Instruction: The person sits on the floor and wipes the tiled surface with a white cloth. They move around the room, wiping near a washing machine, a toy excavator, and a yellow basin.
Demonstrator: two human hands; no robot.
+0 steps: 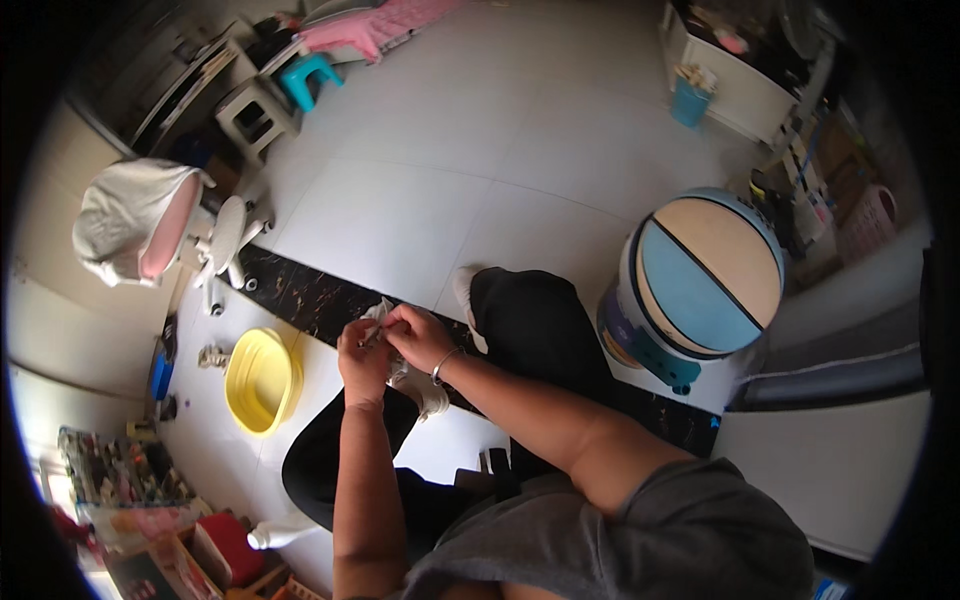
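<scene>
My left hand (363, 365) and my right hand (415, 335) meet in front of my knees, both with fingers pinched on a pale, crumpled cloth-like item (379, 309). What exactly it is cannot be told, as my fingers cover much of it. A bracelet circles my right wrist. Below my hands a light shoe (426, 396) is partly hidden by them. The other shoe (466, 298) shows beside my right knee. To the left of my hands, a yellow plastic basin (295, 382) rests on the tiled floor.
A round blue and cream lidded bin (701, 274) stands close on the right. A swivel chair (225, 236) with a draped back is at left. A white bottle (281, 531) lies near my left knee. Farther off are a turquoise stool (309, 75) and a blue bucket (690, 103).
</scene>
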